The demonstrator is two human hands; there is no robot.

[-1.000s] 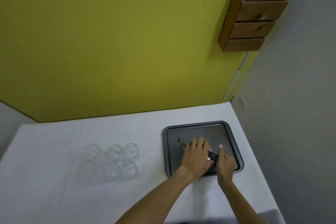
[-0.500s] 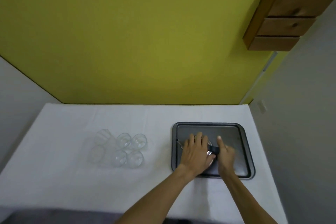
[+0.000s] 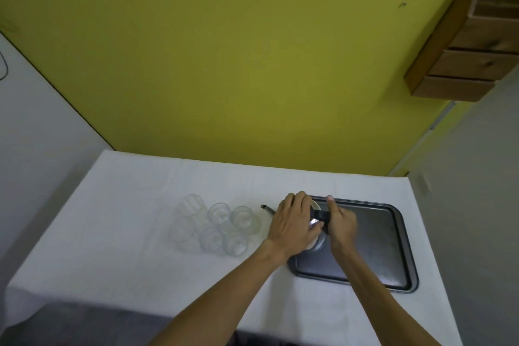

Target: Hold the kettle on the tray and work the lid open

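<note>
Hands met over a small metal kettle (image 3: 316,229) at the near-left corner of a dark tray (image 3: 393,247). The left hand (image 3: 292,226) lay across the kettle's top, fingers curled down around it; its thin spout (image 3: 268,209) poked out just beyond those fingertips, toward 6 clear glasses (image 3: 219,223) clustered near that side. The right hand (image 3: 341,222) gripped the black handle (image 3: 320,215), fingers wrapped, thumb stretched forward. Everything sat on a white tablecloth (image 3: 126,233).
</note>
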